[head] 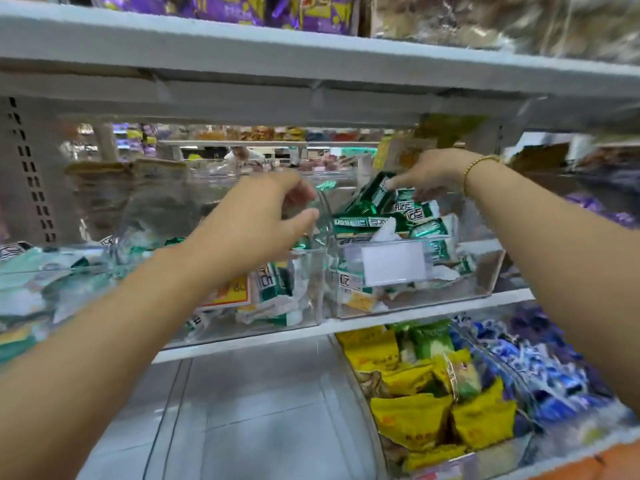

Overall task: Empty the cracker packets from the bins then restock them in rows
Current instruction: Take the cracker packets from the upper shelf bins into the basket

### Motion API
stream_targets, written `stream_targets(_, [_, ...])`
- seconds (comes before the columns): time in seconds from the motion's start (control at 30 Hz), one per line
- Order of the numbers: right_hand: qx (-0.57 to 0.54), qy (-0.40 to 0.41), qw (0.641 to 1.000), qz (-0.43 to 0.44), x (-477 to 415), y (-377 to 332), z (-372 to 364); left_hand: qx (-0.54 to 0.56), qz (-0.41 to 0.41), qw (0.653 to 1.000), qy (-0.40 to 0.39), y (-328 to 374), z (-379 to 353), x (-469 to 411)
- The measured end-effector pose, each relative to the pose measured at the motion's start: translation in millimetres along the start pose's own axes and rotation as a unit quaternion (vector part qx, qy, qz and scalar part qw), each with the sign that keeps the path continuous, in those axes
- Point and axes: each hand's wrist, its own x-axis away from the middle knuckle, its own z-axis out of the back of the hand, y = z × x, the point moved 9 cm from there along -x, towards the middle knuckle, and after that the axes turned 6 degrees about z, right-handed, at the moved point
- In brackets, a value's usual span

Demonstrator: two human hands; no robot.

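Cracker packets (391,216) lay heaped in the right bin (485,271) on the shelf (433,311), with more in the left bin (221,330). The right hand (429,174) pinched the topmost ones. The left hand (256,220) hovered half-curled by the dividing wall, its hold unclear. A hasty pull could drag loose packets over the rim.

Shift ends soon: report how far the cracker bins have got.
Done: nothing visible; both the left bin and right bin hold jumbled green packets. In hand: the right hand pinches a top packet in the right bin; the left hand is at the divider between them. Left: emptying both, then restocking rows.
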Motion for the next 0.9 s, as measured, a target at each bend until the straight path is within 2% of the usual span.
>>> stream_targets(0.1, [-0.129, -0.015, 0.991, -0.015, -21, 2, -9, -0.024, -0.010, 1.000, 0.010, 12, -7, -29])
stream_targets(0.23, [-0.180, -0.097, 0.978, -0.039, -28, -13, -41, -0.056, -0.015, 0.998, -0.009, 21, -21, -50])
stream_targets(0.37, [-0.295, -0.044, 0.954, 0.001, -36, -25, -47, -0.030, 0.002, 0.999, -0.018, 23, -21, -47])
stream_targets(0.47, [-0.350, -0.040, 0.935, -0.030, -26, -19, -53, -0.012, 0.015, 1.000, -0.016, 22, -21, -42])
stream_targets(0.57, [-0.488, -0.024, 0.869, -0.080, -8, -7, -47, -0.010, 0.028, 0.999, -0.019, 21, -22, -40])
stream_targets(0.67, [-0.595, -0.025, 0.798, -0.090, 15, 5, -32, -0.006, 0.036, 0.999, 0.007, 25, -21, -41])
stream_targets(0.77, [-0.616, -0.039, 0.782, -0.084, 32, 21, -17, -0.034, 0.016, 0.999, -0.004, 40, -31, -40])
stream_targets(0.9, [-0.632, 0.007, 0.772, -0.062, 52, 50, 12, -0.126, -0.048, 0.989, -0.054, 66, -49, -45])
